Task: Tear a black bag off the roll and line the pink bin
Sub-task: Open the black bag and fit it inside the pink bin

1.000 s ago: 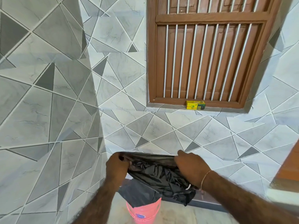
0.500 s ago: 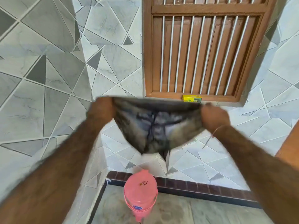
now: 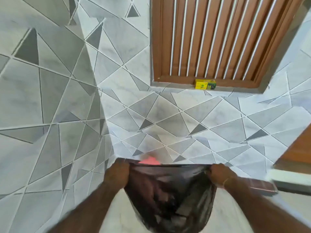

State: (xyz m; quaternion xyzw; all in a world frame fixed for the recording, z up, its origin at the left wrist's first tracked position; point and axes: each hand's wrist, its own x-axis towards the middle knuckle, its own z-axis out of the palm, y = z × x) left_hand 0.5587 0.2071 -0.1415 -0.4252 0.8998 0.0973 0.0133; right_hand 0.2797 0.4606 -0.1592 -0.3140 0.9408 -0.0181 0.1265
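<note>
The black bag [image 3: 170,195] hangs stretched wide between my hands, low in the middle of the head view, blurred by motion. My left hand [image 3: 117,175] grips its top left corner. My right hand [image 3: 218,175] grips its top right corner. Only a small pink patch of the bin [image 3: 149,160] shows just above the bag's top edge; the bag hides the bin's other parts. The roll is not in view.
Grey and white tiled walls meet in a corner at the left. A brown barred window [image 3: 217,39] sits above, with a yellow box [image 3: 204,84] on its sill. A brown wooden edge [image 3: 296,153] is at the right.
My hands have swung the bag down from chest height to low over the bin. The bin, plainly seen half a second ago, is now almost wholly covered.
</note>
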